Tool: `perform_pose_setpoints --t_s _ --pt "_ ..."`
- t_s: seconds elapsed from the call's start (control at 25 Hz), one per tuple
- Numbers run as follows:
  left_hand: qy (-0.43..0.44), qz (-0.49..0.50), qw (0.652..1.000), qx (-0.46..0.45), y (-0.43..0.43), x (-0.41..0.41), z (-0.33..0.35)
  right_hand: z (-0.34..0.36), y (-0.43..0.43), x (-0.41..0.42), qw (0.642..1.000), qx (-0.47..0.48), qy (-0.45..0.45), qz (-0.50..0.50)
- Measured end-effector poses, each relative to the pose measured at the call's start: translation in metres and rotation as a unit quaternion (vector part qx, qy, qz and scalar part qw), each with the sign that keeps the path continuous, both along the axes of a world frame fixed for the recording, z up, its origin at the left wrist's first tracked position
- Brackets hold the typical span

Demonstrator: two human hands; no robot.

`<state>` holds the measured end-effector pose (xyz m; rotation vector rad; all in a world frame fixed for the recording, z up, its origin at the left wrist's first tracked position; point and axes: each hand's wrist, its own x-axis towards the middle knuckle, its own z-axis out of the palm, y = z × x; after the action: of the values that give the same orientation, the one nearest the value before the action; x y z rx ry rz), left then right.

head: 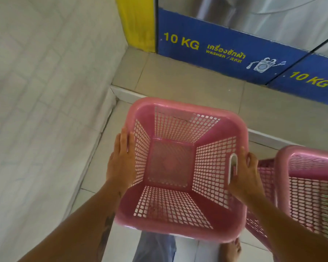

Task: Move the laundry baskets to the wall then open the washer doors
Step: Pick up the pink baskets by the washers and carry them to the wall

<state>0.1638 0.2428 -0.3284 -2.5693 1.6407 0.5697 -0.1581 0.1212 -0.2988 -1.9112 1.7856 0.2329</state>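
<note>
An empty pink laundry basket (180, 229) with mesh walls is held in front of me, above the tiled floor. My left hand (121, 161) grips its left rim. My right hand (244, 174) holds the right rim, fingers through the white handle slot. A second pink basket (311, 159) stands just to the right, cut off by the frame edge. The washer (254, 16) rises at the top right, steel above a blue panel (216, 59) marked 10 KG. Its door is out of view.
A white tiled wall (45, 110) runs along the left, close to the held basket. The washers stand on a raised tiled step (178, 80) with a white edge. A yellow panel (136, 21) fills the corner. My foot (233, 248) shows under the basket.
</note>
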Motion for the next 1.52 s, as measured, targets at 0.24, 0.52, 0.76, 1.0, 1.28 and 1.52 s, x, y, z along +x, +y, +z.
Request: perform_pose_setpoints --t_s 0.24,0.52,0.76,1.0,1.28,1.52 --pt "0.03 0.086 0.994 -0.057 0.022 0.019 0.08 0.083 -0.034 0.024 0.993 -0.048 -0.035 0.1" --pt "0.015 0.212 0.971 -0.106 0.105 -0.026 0.225 0.219 -0.032 0.03 0.964 -0.109 -0.04 0.24" --pt "-0.047 0.356 0.922 -0.145 0.206 -0.152 0.334 0.297 0.01 -0.006 0.906 -0.101 -0.083 0.403" --pt "-0.076 0.488 0.851 -0.179 0.336 -0.283 0.391 0.355 0.088 -0.031 0.822 -0.081 -0.194 0.529" --pt "-0.128 0.63 0.741 -0.193 0.505 -0.431 0.407 0.397 0.255 -0.051 0.712 -0.044 -0.208 0.669" --pt "-0.174 0.719 0.645 -0.191 0.668 -0.571 0.418 0.411 0.443 -0.097 0.625 -0.046 -0.198 0.754"
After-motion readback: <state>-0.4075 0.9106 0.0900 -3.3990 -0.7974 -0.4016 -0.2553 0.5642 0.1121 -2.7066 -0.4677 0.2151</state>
